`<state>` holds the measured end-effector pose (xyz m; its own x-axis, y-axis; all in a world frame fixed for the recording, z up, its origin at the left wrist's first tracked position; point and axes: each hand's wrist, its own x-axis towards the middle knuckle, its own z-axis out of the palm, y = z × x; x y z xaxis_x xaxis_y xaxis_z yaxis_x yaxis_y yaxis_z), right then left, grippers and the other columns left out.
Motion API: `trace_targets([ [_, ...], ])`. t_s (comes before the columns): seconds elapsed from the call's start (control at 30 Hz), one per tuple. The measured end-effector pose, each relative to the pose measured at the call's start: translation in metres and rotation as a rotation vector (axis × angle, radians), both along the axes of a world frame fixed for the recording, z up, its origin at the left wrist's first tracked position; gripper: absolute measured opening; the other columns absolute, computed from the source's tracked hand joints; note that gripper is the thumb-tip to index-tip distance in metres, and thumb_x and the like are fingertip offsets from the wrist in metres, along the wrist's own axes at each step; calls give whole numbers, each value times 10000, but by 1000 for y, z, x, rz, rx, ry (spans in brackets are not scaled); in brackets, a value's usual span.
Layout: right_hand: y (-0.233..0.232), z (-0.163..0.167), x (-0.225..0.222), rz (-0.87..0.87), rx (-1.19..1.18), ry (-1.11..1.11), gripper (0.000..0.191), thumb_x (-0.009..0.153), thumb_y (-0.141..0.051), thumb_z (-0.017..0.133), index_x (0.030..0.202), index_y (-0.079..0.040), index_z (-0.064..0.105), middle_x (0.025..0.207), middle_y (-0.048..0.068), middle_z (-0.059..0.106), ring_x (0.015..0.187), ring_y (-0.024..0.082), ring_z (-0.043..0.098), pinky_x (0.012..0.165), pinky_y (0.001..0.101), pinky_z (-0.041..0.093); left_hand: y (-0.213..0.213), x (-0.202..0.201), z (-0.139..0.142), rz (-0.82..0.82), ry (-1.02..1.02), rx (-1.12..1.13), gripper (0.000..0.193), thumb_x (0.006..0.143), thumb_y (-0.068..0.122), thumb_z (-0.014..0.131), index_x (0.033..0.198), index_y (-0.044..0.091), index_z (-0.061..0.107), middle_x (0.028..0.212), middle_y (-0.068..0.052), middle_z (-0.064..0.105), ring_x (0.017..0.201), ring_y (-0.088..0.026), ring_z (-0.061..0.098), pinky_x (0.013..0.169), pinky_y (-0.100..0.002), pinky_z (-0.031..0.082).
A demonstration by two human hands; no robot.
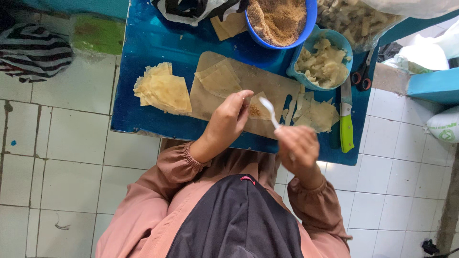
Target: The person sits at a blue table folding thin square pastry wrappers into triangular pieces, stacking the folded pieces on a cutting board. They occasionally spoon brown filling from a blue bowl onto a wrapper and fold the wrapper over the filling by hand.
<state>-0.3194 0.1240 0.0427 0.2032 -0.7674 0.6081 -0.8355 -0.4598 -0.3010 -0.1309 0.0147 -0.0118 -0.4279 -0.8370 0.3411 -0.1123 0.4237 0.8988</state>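
My left hand [224, 125] reaches over the low blue table [143, 43] and pinches a thin pale pastry sheet [258, 108] with a dab of brown filling on it. My right hand [299, 149] is closed around a white plastic spoon [269, 112], whose bowl points up towards that sheet. Under both hands lies a brown paper sheet [210, 102] with another folded wrapper [220, 79] on it. A blue bowl of brown crumbs [277, 19] stands at the far edge, and a light blue bowl of pale chunks [325, 61] beside it.
A stack of pastry sheets [162, 91] lies left on the table, more pale pieces [316, 114] right. A green-handled knife [346, 122] and scissors [361, 79] rest near the right edge. A striped cloth [33, 48], a clear bag [354, 16] and a white sack [444, 126] surround the table on the white tiled floor.
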Motion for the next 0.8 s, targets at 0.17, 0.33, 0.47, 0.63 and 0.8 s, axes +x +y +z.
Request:
trace_targets([
  [0.17,-57,-3,-13,-174,-123,-321,175,1051,59,674,1163,-12,560,1071,148,710,969,240,736,876,347,599,-1,-5,-4,-26,16,-84,340,952,-66,605,1284,3,583,1076,-198,643,975,-379,668,847,-408,550],
  [0.33,-163,6,-24,-129,-128,-393,106,1140,11,620,1224,7,556,1184,147,620,1029,287,687,939,363,565,-2,-6,-3,-38,-74,-31,255,922,-19,665,1168,13,606,1036,-176,615,915,-371,662,799,-416,542],
  [0.47,-164,23,-26,-264,-229,63,243,1034,-29,641,1246,60,564,1226,202,611,1116,403,622,994,450,476,-3,-3,-2,-36,-104,-40,188,918,22,712,1078,27,614,1056,-175,575,911,-383,638,780,-428,527],
  [0.63,-72,12,-8,-363,395,-12,108,968,-128,740,919,-67,666,933,104,658,898,320,623,800,452,460,-7,-5,-7,-19,-120,-45,169,911,54,722,1041,37,614,1048,-168,565,933,-388,633,803,-444,522],
  [0.8,-44,-19,7,-393,548,-16,127,881,-134,753,859,-66,648,837,102,638,842,336,614,769,472,457,-7,-7,-10,-26,-186,-59,177,900,67,730,1030,40,614,1025,-169,557,939,-401,626,804,-459,518],
])
